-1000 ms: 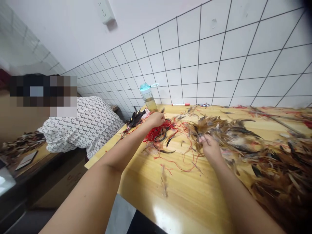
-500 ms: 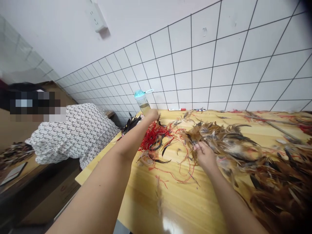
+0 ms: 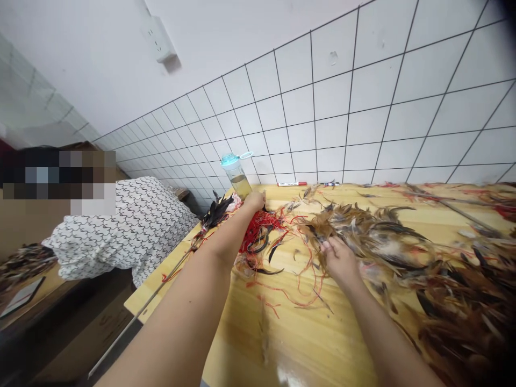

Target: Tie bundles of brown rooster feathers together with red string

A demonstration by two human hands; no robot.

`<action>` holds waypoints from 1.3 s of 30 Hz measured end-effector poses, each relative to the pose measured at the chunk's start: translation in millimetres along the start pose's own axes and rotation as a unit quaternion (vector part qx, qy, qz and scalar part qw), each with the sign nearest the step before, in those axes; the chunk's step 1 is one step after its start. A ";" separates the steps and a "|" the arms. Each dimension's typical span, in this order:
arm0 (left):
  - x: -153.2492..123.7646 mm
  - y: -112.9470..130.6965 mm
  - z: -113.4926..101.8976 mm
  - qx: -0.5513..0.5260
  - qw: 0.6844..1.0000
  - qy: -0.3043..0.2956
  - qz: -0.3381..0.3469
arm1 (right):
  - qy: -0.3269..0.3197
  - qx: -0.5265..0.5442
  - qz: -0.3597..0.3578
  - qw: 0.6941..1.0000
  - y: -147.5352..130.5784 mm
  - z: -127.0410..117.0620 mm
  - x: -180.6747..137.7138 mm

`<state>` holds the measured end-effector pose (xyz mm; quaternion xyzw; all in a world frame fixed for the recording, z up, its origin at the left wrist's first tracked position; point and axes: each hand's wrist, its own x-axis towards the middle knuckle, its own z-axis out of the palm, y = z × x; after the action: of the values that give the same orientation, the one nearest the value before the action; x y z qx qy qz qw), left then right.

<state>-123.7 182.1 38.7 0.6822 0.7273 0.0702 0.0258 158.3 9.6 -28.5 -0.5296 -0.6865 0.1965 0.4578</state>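
Observation:
My left hand (image 3: 256, 200) is closed above the far side of the tangled red strings (image 3: 258, 231), beside the water bottle (image 3: 239, 181). A small dark tip shows at its fingers, but I cannot make out what they hold. My right hand (image 3: 341, 259) pinches the near left end of a brown feather bunch (image 3: 322, 226) on the wooden table (image 3: 314, 333). Loose dark feathers and red string ends lie between the two hands. Left of my left forearm, a long thin stick (image 3: 161, 287) with black feathers (image 3: 217, 211) near its far end slants over the table edge.
Piles of brown feathers (image 3: 463, 317) cover the right side. A red-and-white marker (image 3: 292, 184) lies along the tiled wall, and another stick (image 3: 463, 212) at the back right. A person in a patterned shirt (image 3: 124, 226) is at the left.
My left hand has moved slightly right and down, away from the bottle. The stick left of my forearm has come into sight. My right hand stays almost in place at the feathers.

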 end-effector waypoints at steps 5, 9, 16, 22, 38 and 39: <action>9.3 -5.9 -36.1 -0.070 0.993 0.091 -0.013 | -0.010 -0.002 0.014 1.000 1.9 1.6 0.1; 14.4 -8.7 -93.3 -0.129 0.976 0.178 -0.005 | -0.008 -0.004 0.010 1.000 5.4 4.0 0.2; -14.9 -5.5 -177.2 -0.336 0.892 0.294 0.074 | -0.010 0.004 -0.007 1.000 8.4 4.1 1.2; -52.2 -20.9 -169.3 -0.189 0.971 0.074 0.127 | -0.011 -0.019 -0.012 1.000 7.3 3.2 2.0; -97.9 -50.6 -43.5 -0.081 0.987 -0.095 0.103 | -0.024 -0.026 0.001 0.999 4.4 2.6 0.8; -103.2 -52.2 -49.5 -0.102 0.976 -0.134 0.135 | -0.025 -0.027 0.001 0.999 4.1 2.7 0.7</action>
<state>-174.8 72.8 74.5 0.7710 0.6076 0.0545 0.1827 158.3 12.3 -32.7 -0.5371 -0.7025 0.1915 0.4260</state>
